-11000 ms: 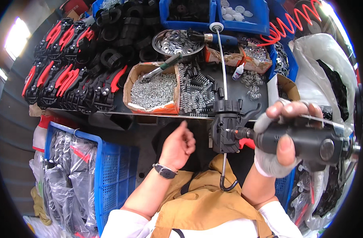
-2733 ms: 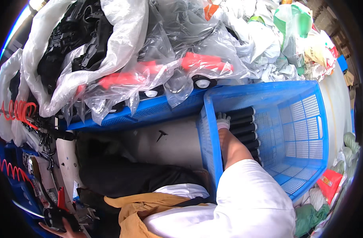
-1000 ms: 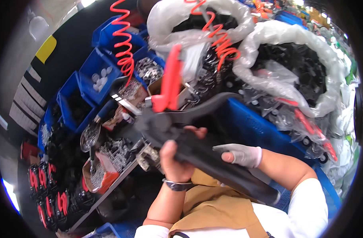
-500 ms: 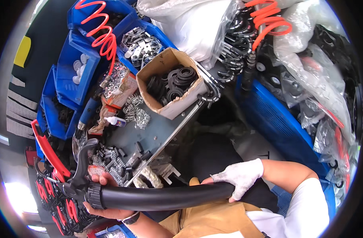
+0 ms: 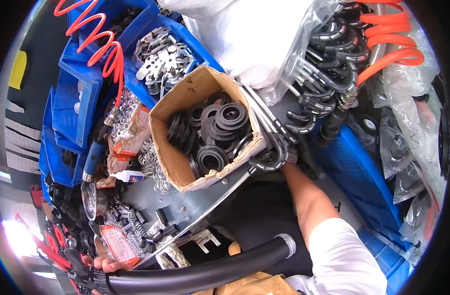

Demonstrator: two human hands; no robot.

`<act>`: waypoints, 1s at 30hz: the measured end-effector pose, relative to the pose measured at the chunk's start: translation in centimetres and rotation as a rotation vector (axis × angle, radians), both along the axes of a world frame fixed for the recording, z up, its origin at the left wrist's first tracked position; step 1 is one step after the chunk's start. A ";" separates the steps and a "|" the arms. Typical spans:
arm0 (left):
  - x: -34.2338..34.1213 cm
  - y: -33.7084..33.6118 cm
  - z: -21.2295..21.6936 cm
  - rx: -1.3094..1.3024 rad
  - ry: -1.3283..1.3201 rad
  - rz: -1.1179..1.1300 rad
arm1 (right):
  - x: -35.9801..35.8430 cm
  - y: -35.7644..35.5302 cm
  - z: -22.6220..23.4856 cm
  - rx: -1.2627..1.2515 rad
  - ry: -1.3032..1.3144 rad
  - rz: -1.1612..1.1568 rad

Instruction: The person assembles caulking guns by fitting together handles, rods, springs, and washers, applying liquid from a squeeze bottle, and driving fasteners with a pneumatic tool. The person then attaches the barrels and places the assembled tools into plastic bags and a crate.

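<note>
My left hand [image 5: 105,265] is at the bottom left, gripping a long black rubber hose [image 5: 195,276] near one end. The hose runs across the bottom of the view to a metal ferrule [image 5: 287,244] in front of my body. My right arm stretches up from the white sleeve. My gloved right hand [image 5: 291,156] closes on the curved end of a bundle of bent metal tubes [image 5: 271,147] beside a cardboard box [image 5: 178,169] of black rubber rings. Most of its fingers are hidden behind the tubes.
A grey bench [image 5: 185,199] carries loose springs and small black parts. Blue bins [image 5: 75,105] hold metal clips [image 5: 161,54]. Orange coiled air hoses [image 5: 103,49] hang at the left and top right. Bags of black fittings [image 5: 328,64] and a blue basket [image 5: 362,182] crowd the right.
My right hand has let go of the black hose and reached up to the bent metal tubes. The left hand alone now holds the hose, and the view has shifted toward the box.
</note>
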State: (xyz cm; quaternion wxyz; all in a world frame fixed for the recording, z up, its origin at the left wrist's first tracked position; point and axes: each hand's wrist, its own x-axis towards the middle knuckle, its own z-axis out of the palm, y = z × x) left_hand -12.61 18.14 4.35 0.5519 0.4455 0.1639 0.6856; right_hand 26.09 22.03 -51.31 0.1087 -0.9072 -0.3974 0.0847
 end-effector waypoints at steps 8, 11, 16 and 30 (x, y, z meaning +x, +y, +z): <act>-7.5 0.6 2.9 0.019 -0.101 -0.065 | -3.6 -9.2 28.3 0.375 0.979 0.237; -5.7 3.1 2.0 -0.022 -0.248 -0.104 | -6.3 -14.0 39.5 0.331 0.867 0.585; -6.2 2.6 0.6 -0.150 -0.385 -0.298 | -7.7 -19.1 42.3 0.805 1.894 0.298; -9.5 -0.5 -1.8 -0.468 -0.354 -0.105 | -7.3 -25.3 45.5 1.181 -0.053 1.426</act>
